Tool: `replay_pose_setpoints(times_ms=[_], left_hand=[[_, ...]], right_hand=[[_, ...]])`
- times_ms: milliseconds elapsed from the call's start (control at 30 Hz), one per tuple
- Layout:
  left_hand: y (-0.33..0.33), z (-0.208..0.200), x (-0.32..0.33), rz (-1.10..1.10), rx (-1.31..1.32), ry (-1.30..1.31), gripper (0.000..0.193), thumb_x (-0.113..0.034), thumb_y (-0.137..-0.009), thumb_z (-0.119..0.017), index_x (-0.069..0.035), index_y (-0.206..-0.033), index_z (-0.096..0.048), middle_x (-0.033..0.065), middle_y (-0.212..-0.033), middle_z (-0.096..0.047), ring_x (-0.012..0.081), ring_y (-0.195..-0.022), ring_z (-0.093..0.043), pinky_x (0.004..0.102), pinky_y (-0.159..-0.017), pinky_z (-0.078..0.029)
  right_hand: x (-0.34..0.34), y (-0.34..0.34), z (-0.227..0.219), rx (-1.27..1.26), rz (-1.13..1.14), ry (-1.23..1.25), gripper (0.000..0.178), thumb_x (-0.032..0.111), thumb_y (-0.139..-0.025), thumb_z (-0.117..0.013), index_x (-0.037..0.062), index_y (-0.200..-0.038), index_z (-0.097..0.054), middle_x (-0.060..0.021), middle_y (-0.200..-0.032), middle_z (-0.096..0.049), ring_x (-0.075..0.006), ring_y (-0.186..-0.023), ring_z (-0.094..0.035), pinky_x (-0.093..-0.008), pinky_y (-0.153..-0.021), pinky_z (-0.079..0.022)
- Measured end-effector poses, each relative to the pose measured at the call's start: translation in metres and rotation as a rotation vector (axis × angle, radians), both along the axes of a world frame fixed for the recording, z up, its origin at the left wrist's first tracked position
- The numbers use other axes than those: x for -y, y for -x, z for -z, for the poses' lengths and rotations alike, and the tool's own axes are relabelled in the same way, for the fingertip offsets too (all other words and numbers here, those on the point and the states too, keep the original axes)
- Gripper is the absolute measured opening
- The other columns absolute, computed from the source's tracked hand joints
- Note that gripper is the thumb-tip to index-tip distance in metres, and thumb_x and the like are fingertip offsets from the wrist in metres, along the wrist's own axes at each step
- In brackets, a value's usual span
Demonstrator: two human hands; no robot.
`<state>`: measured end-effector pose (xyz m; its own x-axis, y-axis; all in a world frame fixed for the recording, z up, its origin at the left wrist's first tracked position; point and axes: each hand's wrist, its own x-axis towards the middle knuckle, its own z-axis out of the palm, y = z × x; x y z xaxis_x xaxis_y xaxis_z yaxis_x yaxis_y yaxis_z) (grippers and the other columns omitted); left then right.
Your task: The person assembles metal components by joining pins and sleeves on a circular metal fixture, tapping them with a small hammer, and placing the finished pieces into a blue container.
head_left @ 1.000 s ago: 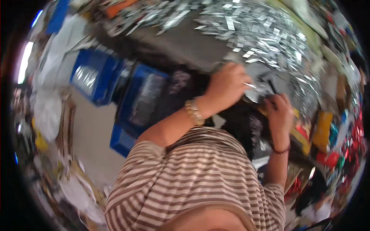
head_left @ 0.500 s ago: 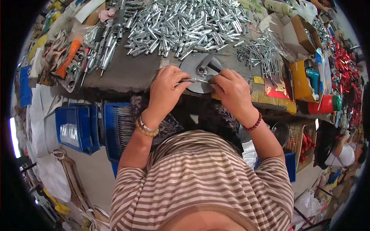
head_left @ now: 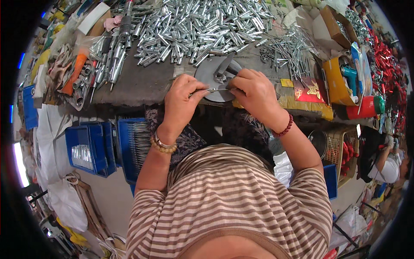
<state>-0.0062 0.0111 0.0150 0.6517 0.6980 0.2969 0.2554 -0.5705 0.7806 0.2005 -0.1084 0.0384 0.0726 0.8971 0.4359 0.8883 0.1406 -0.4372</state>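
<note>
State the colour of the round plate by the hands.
The round plate is grey; the head view shows it best.

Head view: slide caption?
Left hand and right hand hold a metal part over a grey disc, near heaped tubes.

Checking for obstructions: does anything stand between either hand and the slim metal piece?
Nothing visible does: the left hand and right hand hold the slim metal piece by opposite ends. The dark tool on the round grey plate lies beyond it.
</note>
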Motion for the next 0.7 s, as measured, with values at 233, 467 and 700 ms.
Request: replay_pose_setpoints(times_ms=[233, 467, 700], left_hand=[[-0.001, 0.002, 0.001, 0.042, 0.015, 0.001, 0.013, 0.000, -0.084, -0.079, -0.001, -0.097, -0.076, 0.0046, -0.090, -0.060, 0.0167, -0.082, -0.060, 0.0291, -0.072, -0.047], [0.001, -0.001, 0.007, 0.033, 0.002, 0.042, 0.012, 0.001, -0.085, -0.078, -0.001, -0.096, -0.076, 0.0060, -0.091, -0.060, 0.0174, -0.082, -0.060, 0.0293, -0.072, -0.048], [-0.003, -0.002, 0.003, 0.014, -0.004, -0.044, 0.012, -0.002, -0.085, -0.079, -0.003, -0.096, -0.077, 0.0064, -0.091, -0.061, 0.0209, -0.081, -0.063, 0.0326, -0.072, -0.050]], right_hand=[[-0.005, -0.004, 0.007, -0.054, -0.054, 0.032, 0.007, 0.010, -0.077, -0.075, 0.0083, -0.082, -0.070, -0.0066, -0.086, -0.061, -0.0294, -0.090, -0.064, -0.0435, -0.077, -0.048], [0.003, 0.003, 0.008, -0.117, 0.005, -0.114, 0.008, 0.011, -0.079, -0.076, 0.0096, -0.086, -0.072, -0.0078, -0.087, -0.062, -0.0305, -0.091, -0.065, -0.0439, -0.080, -0.050], [0.011, -0.070, 0.006, 0.217, 0.488, -0.034, 0.011, 0.012, -0.081, -0.075, 0.0106, -0.091, -0.072, -0.0076, -0.089, -0.065, -0.0307, -0.091, -0.067, -0.0425, -0.079, -0.056]])
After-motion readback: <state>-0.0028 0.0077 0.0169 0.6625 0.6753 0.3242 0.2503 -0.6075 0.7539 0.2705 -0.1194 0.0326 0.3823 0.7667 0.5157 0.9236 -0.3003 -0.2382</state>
